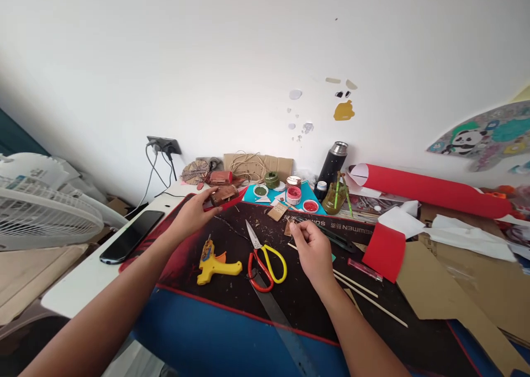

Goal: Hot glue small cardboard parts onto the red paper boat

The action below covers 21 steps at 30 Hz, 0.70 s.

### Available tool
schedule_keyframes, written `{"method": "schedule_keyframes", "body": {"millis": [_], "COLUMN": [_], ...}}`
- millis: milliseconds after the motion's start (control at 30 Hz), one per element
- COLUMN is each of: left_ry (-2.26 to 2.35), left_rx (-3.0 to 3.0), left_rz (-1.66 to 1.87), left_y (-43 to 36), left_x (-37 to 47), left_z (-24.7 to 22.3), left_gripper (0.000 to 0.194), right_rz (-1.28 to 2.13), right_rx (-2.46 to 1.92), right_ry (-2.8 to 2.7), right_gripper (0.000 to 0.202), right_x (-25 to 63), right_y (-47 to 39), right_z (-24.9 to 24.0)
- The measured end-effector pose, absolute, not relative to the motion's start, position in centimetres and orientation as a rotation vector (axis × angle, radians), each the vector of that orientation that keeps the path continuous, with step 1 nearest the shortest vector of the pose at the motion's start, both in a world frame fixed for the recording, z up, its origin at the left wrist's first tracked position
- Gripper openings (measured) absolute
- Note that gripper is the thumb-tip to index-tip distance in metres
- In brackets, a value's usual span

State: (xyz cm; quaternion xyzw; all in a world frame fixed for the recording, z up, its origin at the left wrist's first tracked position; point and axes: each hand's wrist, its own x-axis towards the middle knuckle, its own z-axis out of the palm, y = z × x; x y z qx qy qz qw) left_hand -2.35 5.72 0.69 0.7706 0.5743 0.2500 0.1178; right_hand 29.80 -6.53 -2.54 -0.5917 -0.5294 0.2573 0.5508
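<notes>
Brown block-like piece [224,194], at 11 o'clock from scissors [257,246]: left hand's [194,214] fingers grasp it. Likely light, stiff, brittle at edges; best held by long sides. Underside hidden; red part beneath partly covered. Smaller: thin bit [289,221], 1 o'clock, pinched in right hand's [316,250] fingers; probably fragile, outline unclear.

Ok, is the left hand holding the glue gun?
No, the left hand holds a small brown object, while the glue gun lies on the mat.
</notes>
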Motion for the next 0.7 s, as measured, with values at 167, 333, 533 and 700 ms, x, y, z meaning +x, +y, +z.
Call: {"method": "schedule_keyframes", "body": {"millis": [167, 333, 533, 700], "left_ry": [1.686, 1.711, 1.719, 1.713], "left_rx": [2.265, 2.249, 2.253, 2.271], "left_rz": [0.656, 0.579, 0.564, 0.520], "left_y": [6.6, 7.0, 6.9, 6.9], "left_x": [-2.1, -2.3, -2.4, -2.3], "left_z": [-0.8, -1.8, -2.0, -1.9], "left_gripper": [0.072, 0.084, 0.085, 0.086], "right_rz": [0.599, 0.581, 0.587, 0.589], "right_rx": [-1.418, -1.429, -1.440, -1.446], "right_ry": [-1.277, -1.313, -1.348, -1.359], "right_gripper": [0.050, 0.051, 0.047, 0.045], "right_x": [29.8, 29.8, 29.7, 29.7], "right_y": [-6.5, -6.5, -6.6, -6.5], "right_z": [-2.6, -2.8, -3.0, -3.1]}}
